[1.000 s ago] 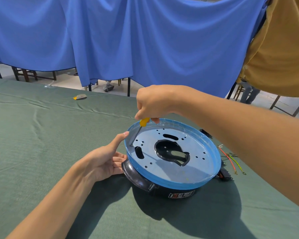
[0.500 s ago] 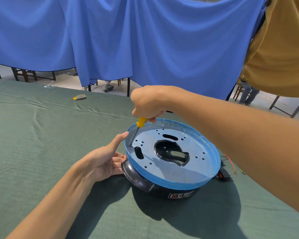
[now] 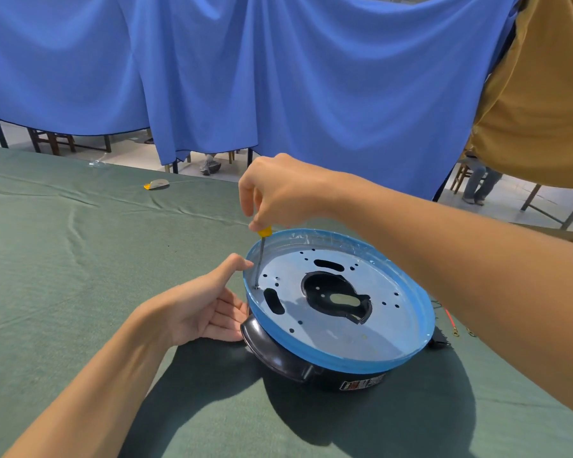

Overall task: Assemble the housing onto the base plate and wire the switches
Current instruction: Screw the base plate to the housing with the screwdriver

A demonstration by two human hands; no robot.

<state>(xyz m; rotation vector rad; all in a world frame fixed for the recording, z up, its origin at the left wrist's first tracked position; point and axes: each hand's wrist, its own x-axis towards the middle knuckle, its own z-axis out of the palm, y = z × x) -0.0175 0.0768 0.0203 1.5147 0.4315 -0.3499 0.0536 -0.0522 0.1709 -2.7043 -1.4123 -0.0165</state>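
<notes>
Screwdriver [image 3: 260,256] held nearly upright at the left edge of the metal plate [image 3: 361,332].
The yellow handle is pinched from above by the right hand [image 3: 278,190], and the tip is planted at a small hole just inside the blue rim. The plate is seated on the black housing [image 3: 278,358], which is steadied from the left by the left hand [image 3: 196,309]: thumb laid against the blue rim, fingers straight and pressed to the housing's side. Everything is set on a table [image 3: 80,276] draped in green. Red wires [image 3: 449,320] are seen just beyond the housing on the right, partly hidden by the forearm. A blue curtain [image 3: 278,77] is hung behind.
</notes>
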